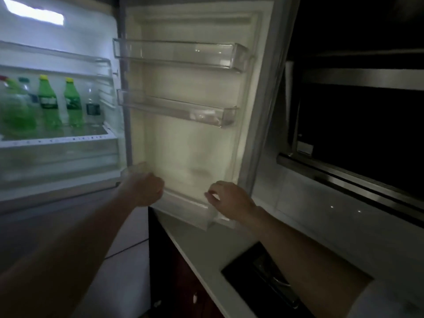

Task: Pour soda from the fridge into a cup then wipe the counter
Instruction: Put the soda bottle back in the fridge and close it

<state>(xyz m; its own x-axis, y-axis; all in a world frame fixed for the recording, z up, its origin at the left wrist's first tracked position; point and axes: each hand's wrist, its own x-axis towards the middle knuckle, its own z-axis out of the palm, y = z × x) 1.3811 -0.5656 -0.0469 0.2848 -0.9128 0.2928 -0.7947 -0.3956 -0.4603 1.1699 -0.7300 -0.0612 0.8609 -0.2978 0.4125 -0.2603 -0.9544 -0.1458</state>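
The fridge stands open, its interior lit at the left. Two green soda bottles with yellow caps (48,102) (73,103) stand on the middle shelf (57,141), with a clear bottle (93,104) to their right and more blurred bottles (13,106) to their left. The open fridge door (188,138) faces me. My left hand (143,188) is curled into a fist at the left end of the door's bottom bin (183,200). My right hand (226,199) curls over that bin's rim at its right end. No cup or cloth is in view.
Two clear door bins (181,53) (179,107) hang above, apparently with nothing in them. A white counter (206,251) with a black inset hob (263,274) lies below my right arm. A dark steel-trimmed appliance (358,125) fills the right. Dark red cabinets (176,271) sit under the counter.
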